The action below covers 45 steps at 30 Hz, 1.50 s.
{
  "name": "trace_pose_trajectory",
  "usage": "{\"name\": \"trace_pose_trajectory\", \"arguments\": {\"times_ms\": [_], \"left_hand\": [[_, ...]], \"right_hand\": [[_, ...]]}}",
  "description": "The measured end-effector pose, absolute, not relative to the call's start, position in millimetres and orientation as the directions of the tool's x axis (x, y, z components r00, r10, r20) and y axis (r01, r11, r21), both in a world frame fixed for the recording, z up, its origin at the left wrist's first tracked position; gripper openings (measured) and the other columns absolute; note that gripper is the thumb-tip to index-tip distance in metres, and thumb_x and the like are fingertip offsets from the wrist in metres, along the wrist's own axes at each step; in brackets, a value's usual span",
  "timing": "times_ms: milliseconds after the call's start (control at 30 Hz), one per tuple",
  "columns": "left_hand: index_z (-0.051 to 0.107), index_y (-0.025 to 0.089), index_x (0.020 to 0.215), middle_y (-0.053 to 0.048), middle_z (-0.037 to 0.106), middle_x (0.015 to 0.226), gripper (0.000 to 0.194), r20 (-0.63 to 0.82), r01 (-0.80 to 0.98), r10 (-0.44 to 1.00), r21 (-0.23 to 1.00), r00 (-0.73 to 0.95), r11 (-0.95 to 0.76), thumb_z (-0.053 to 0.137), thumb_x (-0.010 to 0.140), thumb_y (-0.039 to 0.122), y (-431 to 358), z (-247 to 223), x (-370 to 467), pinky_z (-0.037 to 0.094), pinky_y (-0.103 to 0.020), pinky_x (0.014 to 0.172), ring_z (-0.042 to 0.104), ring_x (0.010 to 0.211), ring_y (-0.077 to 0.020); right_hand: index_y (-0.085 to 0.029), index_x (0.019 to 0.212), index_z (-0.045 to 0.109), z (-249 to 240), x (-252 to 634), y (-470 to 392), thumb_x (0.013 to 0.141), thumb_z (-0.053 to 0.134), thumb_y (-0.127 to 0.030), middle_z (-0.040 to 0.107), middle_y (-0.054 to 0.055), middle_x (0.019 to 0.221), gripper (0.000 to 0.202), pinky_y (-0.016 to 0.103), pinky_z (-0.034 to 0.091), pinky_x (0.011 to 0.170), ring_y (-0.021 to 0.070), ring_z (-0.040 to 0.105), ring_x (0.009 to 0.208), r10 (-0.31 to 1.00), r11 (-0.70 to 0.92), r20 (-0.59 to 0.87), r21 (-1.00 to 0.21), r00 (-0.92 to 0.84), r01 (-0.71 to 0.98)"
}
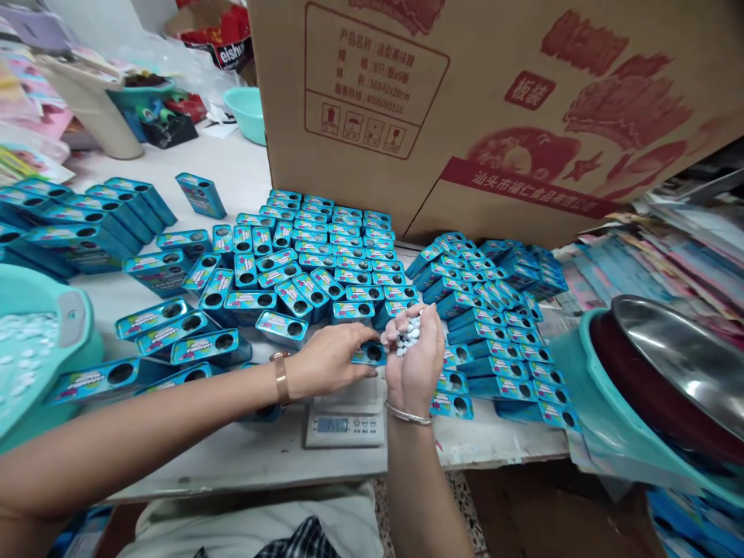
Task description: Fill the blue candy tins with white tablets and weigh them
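My left hand (332, 360), with a copper-coloured bracelet at the wrist, has its thumb and fingers closed about the end of a small blue tin (367, 354). That tin is over a white digital scale (345, 426), whose display is lit. My right hand (415, 376) is cupped, palm up, around a heap of small white candies (408, 335). Its fingertips are close to the tin's right end. Whether any candy is passing into the tin's round hole cannot be made out.
Many blue tins (349, 263) with round top holes stand in rows. A large cardboard box (494, 101) rises behind them. At left, a turquoise basin (75, 318) holds more white candies. Stacked bowls (686, 349) and piled printed sheets (656, 263) lie at right.
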<state>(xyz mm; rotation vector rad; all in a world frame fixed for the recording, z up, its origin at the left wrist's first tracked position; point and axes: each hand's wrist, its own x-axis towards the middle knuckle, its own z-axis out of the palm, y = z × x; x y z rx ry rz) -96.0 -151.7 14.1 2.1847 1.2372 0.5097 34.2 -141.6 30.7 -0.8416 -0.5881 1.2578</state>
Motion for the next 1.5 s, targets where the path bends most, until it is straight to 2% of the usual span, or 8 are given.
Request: {"name": "trace_pose_trajectory", "arguments": {"times_ms": [267, 567, 733, 900, 1000, 1133, 1333, 1500], "left_hand": [[0.056, 0.024, 0.12, -0.004, 0.066, 0.116, 0.046, 0.046, 0.652, 0.86, 0.631, 0.509, -0.42, 0.07, 0.078, 0.036, -151, 10, -95, 0.05, -0.037, 0.086, 0.063, 0.105, -0.0259], [0.043, 0.019, 0.135, -0.012, 0.054, 0.132, 0.081, 0.123, 0.642, 0.85, 0.602, 0.513, -0.475, 0.078, 0.068, 0.048, -157, 25, -118, 0.043, -0.042, 0.102, 0.049, 0.124, -0.0287], [0.042, 0.02, 0.136, -0.011, 0.055, 0.126, 0.07, 0.16, 0.667, 0.861, 0.57, 0.483, -0.48, 0.071, 0.078, 0.046, -164, 40, -137, 0.045, -0.04, 0.096, 0.052, 0.116, -0.0266], [0.047, 0.021, 0.132, -0.008, 0.054, 0.116, 0.053, 0.172, 0.698, 0.87, 0.534, 0.462, -0.477, 0.062, 0.085, 0.041, -170, 40, -142, 0.047, -0.037, 0.089, 0.053, 0.107, -0.0235], [0.052, 0.022, 0.126, -0.007, 0.055, 0.11, 0.04, 0.182, 0.713, 0.869, 0.507, 0.46, -0.484, 0.057, 0.089, 0.037, -171, 36, -140, 0.046, -0.036, 0.086, 0.053, 0.102, -0.0217], [0.061, 0.02, 0.114, -0.007, 0.057, 0.1, 0.026, 0.201, 0.733, 0.866, 0.466, 0.458, -0.496, 0.054, 0.092, 0.033, -168, 34, -133, 0.045, -0.035, 0.082, 0.052, 0.097, -0.0214], [0.066, 0.017, 0.094, -0.006, 0.058, 0.088, 0.016, 0.187, 0.751, 0.85, 0.403, 0.492, -0.524, 0.054, 0.092, 0.027, -162, 35, -125, 0.042, -0.035, 0.078, 0.05, 0.087, -0.0209], [0.065, 0.017, 0.091, -0.006, 0.058, 0.086, 0.017, 0.183, 0.745, 0.844, 0.402, 0.505, -0.533, 0.051, 0.093, 0.026, -161, 34, -121, 0.042, -0.035, 0.079, 0.05, 0.086, -0.0202]], "right_hand": [[-0.021, 0.075, 0.048, 31, 38, -137, 0.084, 0.057, -0.047, 0.04, -0.008, 0.057, 0.029, 0.017, 0.022, 0.035, 0.0059, 0.037, 0.043, 0.967, 0.03, -0.149, -0.739, 0.207, -0.673], [-0.021, 0.074, 0.045, 41, 65, -138, 0.092, 0.046, -0.039, 0.035, -0.008, 0.055, 0.026, 0.016, 0.019, 0.033, 0.0057, 0.033, 0.04, 0.977, -0.094, -0.213, -0.527, 0.025, -0.845], [-0.022, 0.074, 0.044, 42, 74, -139, 0.093, 0.046, -0.037, 0.036, -0.008, 0.057, 0.024, 0.015, 0.023, 0.035, 0.0061, 0.035, 0.042, 0.979, -0.126, -0.199, -0.431, -0.042, -0.893], [-0.021, 0.074, 0.043, 38, 68, -140, 0.09, 0.051, -0.035, 0.039, -0.009, 0.058, 0.022, 0.017, 0.039, 0.046, 0.0059, 0.041, 0.047, 0.965, -0.116, -0.261, -0.403, -0.007, -0.908], [-0.021, 0.075, 0.043, 35, 64, -140, 0.09, 0.05, -0.035, 0.038, -0.009, 0.058, 0.022, 0.017, 0.037, 0.045, 0.0058, 0.041, 0.047, 0.96, -0.114, -0.281, -0.402, 0.004, -0.909], [-0.022, 0.075, 0.042, 32, 62, -139, 0.088, 0.053, -0.036, 0.037, -0.01, 0.057, 0.023, 0.015, 0.028, 0.039, 0.0052, 0.037, 0.044, 0.965, -0.112, -0.262, -0.441, 0.009, -0.891], [-0.022, 0.076, 0.045, 31, 56, -140, 0.084, 0.059, -0.04, 0.044, -0.009, 0.062, 0.024, 0.021, 0.046, 0.053, 0.0072, 0.047, 0.053, 0.962, -0.077, -0.263, -0.521, 0.074, -0.85], [-0.023, 0.075, 0.045, 31, 51, -142, 0.083, 0.061, -0.04, 0.04, -0.01, 0.06, 0.025, 0.022, 0.046, 0.055, 0.0065, 0.043, 0.049, 0.966, -0.046, -0.237, -0.542, 0.101, -0.839]]}}
